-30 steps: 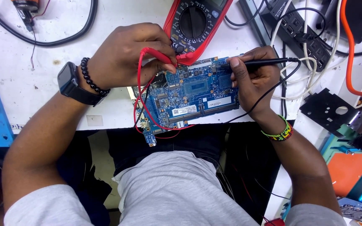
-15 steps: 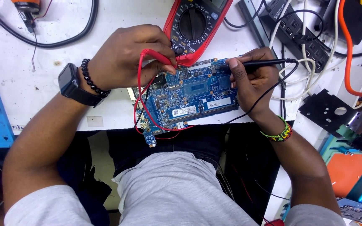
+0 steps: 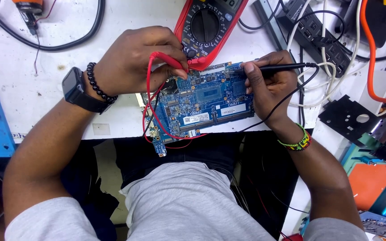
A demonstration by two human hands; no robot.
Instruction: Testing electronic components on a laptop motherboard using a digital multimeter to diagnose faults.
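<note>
While the blue circuit board [image 3: 204,105] lies with its long axis left to right at the white bench's [image 3: 18,85] near edge, both hands work its far edge. Left hand [image 3: 132,62] pinches the red probe [image 3: 168,60] at the board's far-left corner; right hand [image 3: 269,87] pinches the black probe [image 3: 278,68], tip on the far-right edge. Beyond the board sits the red multimeter [image 3: 208,29].

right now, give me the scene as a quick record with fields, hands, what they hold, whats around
left hand: pinches the red probe, tip on the circuit board's upper left
right hand: grips the black probe like a pen, tip on the board's top edge
circuit board: blue, flat at the white bench edge
multimeter: red case, just behind the board
left wrist: black watch, bead bracelet
far right: black metal bracket
</note>
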